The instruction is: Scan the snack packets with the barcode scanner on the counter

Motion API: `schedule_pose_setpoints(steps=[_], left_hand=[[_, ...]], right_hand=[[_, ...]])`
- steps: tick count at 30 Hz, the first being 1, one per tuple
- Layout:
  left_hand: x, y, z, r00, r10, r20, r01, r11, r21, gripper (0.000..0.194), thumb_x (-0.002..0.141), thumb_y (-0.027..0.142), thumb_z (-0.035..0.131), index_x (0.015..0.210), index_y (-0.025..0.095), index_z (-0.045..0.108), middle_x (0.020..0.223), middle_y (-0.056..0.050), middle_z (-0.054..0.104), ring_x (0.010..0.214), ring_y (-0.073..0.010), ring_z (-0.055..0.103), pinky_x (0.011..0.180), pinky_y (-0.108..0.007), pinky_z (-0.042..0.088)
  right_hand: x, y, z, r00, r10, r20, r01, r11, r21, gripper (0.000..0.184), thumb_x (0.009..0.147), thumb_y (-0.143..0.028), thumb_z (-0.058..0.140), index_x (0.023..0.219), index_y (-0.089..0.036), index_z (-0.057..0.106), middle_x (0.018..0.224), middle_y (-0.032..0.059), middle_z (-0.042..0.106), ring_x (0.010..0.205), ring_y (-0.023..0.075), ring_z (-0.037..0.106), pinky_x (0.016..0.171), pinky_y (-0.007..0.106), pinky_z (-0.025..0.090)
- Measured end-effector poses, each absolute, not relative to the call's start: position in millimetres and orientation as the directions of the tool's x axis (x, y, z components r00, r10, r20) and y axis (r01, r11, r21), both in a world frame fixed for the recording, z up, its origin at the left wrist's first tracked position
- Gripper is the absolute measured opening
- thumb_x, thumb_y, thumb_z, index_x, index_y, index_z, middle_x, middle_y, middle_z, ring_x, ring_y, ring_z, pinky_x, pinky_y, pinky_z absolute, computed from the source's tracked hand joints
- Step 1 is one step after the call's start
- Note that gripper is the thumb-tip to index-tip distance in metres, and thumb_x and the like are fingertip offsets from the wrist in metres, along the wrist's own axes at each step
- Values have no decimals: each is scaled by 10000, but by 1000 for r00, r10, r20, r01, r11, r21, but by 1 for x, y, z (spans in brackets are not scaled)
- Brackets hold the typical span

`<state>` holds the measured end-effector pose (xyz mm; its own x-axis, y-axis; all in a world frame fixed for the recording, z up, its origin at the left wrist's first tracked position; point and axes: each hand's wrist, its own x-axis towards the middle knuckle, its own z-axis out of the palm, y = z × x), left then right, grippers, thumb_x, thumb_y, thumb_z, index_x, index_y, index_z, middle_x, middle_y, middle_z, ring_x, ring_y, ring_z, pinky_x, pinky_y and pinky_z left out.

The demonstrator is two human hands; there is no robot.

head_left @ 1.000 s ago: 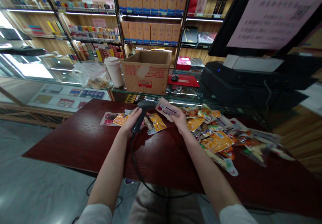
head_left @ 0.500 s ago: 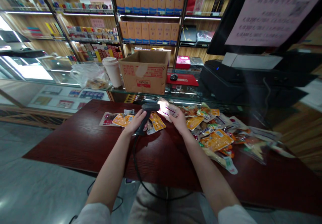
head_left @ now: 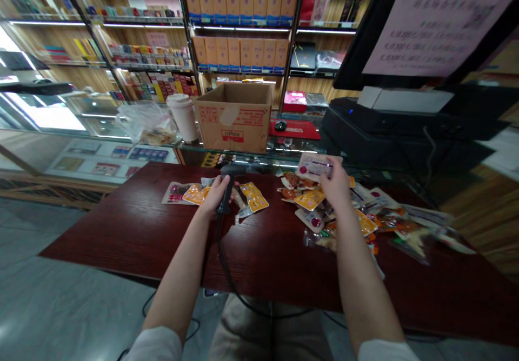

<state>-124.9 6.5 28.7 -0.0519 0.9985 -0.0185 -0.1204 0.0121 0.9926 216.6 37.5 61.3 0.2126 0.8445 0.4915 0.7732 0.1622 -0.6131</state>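
Note:
My left hand (head_left: 216, 194) is wrapped round the handle of a black barcode scanner (head_left: 227, 188), whose cable hangs down over the table edge. Between the fingers of my right hand (head_left: 335, 180) is a pale snack packet (head_left: 311, 167) with a purple-red spot, raised above a pile of snack packets (head_left: 310, 200) on the right of the dark red wooden table (head_left: 259, 263). Close by the scanner lie a yellow packet (head_left: 254, 196) and, behind my left hand, another yellow packet (head_left: 194, 193) and a pale one with red print (head_left: 173, 192).
Behind the table, an open cardboard box (head_left: 233, 123) stands on a glass counter beside a white lidded cup (head_left: 183, 118) and a plastic bag (head_left: 141, 123). A black printer-like machine (head_left: 365, 134) and a monitor with a pink notice (head_left: 438, 31) fill the back right.
My right hand has moved from in front of the scanner to the right, over the pile, with a packet in it. The bright scanner light on the packet is gone. My left hand has barely shifted.

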Motion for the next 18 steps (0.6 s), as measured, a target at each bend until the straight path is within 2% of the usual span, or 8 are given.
schedule_pose_setpoints(steps=[3,5,6,8,9,12,15,18], left_hand=[[-137,9,32,-106,994,-28,-103,17,995,329,882,476,637,952,200,473,905,-67,717,509,-114,597,431,-229,446],[-142,10,32,-113,993,-29,-114,16,993,311,887,460,635,970,195,493,897,-63,718,552,-126,629,462,-230,473],[-144,10,32,-112,993,-28,-123,14,992,302,891,452,631,984,193,506,905,-66,720,574,-133,643,478,-232,486],[-145,10,31,-112,993,-24,-144,8,990,290,902,441,617,1016,188,532,938,-82,726,618,-149,668,499,-238,505],[-146,9,30,-111,994,-25,-150,9,989,288,907,438,609,1029,186,543,957,-93,728,636,-157,678,504,-241,509],[-146,9,29,-114,993,-23,-146,6,989,311,917,456,588,1054,177,564,1001,-119,729,662,-176,687,496,-248,500],[-149,9,29,-145,989,2,-105,-17,994,393,914,517,571,1082,162,575,968,-124,728,607,-165,659,468,-243,461],[-154,9,29,-164,986,17,-31,-22,999,478,913,581,534,1103,144,579,844,-96,718,500,-132,587,441,-239,418]], right_hand=[[256,34,61,352,879,320,858,-166,-487,482,810,-200,507,1277,-94,561,1188,237,624,1142,353,580,993,495,426],[267,27,54,432,858,279,872,-318,-372,467,818,-274,566,1250,-103,597,1323,277,531,1254,406,491,1011,557,384],[268,23,50,446,844,299,878,-346,-332,486,816,-298,586,1265,-112,597,1413,283,454,1318,427,425,1023,583,360],[264,16,43,374,841,390,919,-279,-280,516,838,-305,569,1329,-149,566,1533,248,331,1406,418,319,1057,604,319],[260,14,40,293,854,429,947,-199,-251,503,863,-295,533,1351,-173,553,1551,216,329,1424,390,308,1082,604,295],[249,13,29,85,906,415,984,-10,-179,397,926,-290,431,1274,-232,613,1467,137,485,1368,311,414,1135,611,223],[246,19,19,134,923,359,981,-72,-182,344,927,-328,441,1148,-200,671,1377,151,567,1309,329,469,1123,634,227],[237,25,19,142,886,442,981,-66,-183,350,913,-303,470,1156,-143,665,1369,191,559,1354,364,410,1126,622,223]])
